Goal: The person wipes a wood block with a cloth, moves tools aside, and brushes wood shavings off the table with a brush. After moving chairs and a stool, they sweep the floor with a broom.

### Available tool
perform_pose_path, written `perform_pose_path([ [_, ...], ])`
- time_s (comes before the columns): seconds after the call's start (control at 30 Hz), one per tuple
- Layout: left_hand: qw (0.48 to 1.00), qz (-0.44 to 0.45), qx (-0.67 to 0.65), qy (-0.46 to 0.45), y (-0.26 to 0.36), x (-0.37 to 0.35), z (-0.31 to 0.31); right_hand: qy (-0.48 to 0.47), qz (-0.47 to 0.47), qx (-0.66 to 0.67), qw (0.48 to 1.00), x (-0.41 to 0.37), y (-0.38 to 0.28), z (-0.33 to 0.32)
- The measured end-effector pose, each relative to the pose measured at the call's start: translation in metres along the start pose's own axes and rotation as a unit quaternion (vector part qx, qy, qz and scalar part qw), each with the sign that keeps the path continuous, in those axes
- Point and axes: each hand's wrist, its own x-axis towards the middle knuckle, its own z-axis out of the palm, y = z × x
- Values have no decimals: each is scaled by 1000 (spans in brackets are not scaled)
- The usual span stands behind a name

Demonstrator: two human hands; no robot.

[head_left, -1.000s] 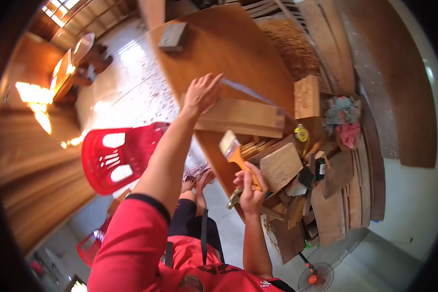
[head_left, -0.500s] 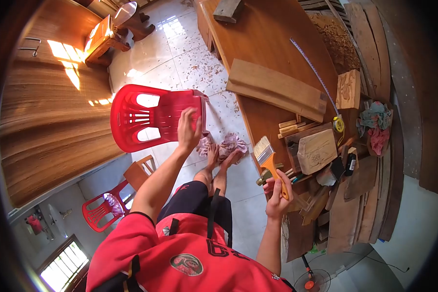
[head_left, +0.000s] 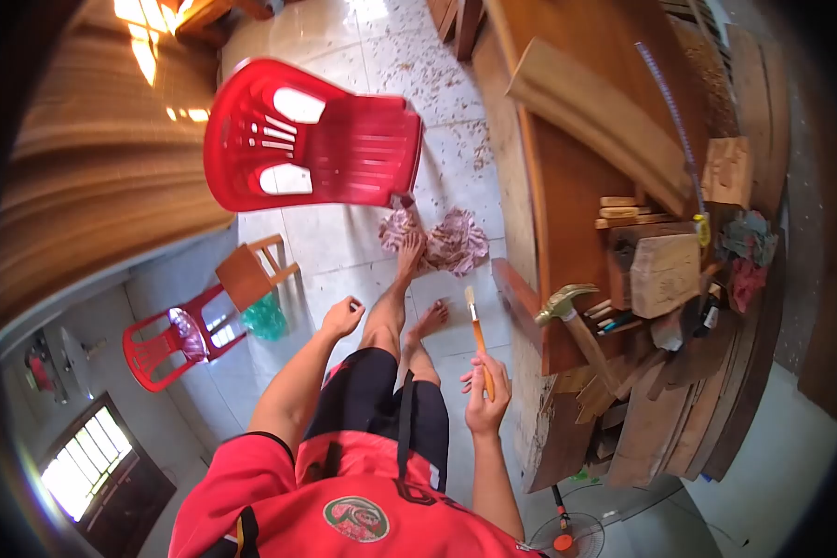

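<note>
Logging against the wooden workbench (head_left: 567,177): my right hand (head_left: 486,398) grasps a paintbrush (head_left: 475,327) upright just beside its edge, my left hand (head_left: 342,318) loosely curled, empty, farther off, red chair (head_left: 344,149) beyond on shaving-strewn tiled floor (head_left: 344,246).

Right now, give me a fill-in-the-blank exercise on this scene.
The right hand holds a ____.
The left hand holds ____.
The chair beyond the feet is coloured ____.
The metal-headed tool at the bench edge is a ____.
Missing words: brush; nothing; red; hammer.
</note>
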Motion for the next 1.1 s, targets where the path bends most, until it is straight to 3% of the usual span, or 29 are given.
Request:
perform_pose_path([
  [0.2, 998, 59, -2, 9, -27, 139, 109, 31, 171, 40, 984, -57, 134, 32],
  [0.4, 983, 154, 46, 91, -20, 273, 215, 54, 210, 16, 976, -78, 224, 60],
  [0.6, 989, 90, -13, 117, 7, 379, 287, 50, 189, 10, 981, -70, 271, 101],
  [0.7, 975, 135, -100, 147, 39, 359, 262, 42, 212, 11, 976, -87, 266, 105],
  [0.77, 918, 265, -234, 178, 80, 302, 214, 52, 243, 31, 968, -98, 260, 109],
  [0.83, 874, 364, -253, 199, 125, 196, 140, 53, 246, 51, 967, -105, 240, 109],
  [0.97, 917, 313, -103, 224, 122, 171, 114, 57, 225, 99, 967, -104, 178, 113],
  [1.03, 767, 535, -75, 345, 153, 153, 74, 49, 184, 99, 977, -87, 165, 107],
  [1.1, 859, 438, -117, 235, 160, 139, 69, 78, 164, 110, 977, -84, 151, 103],
])
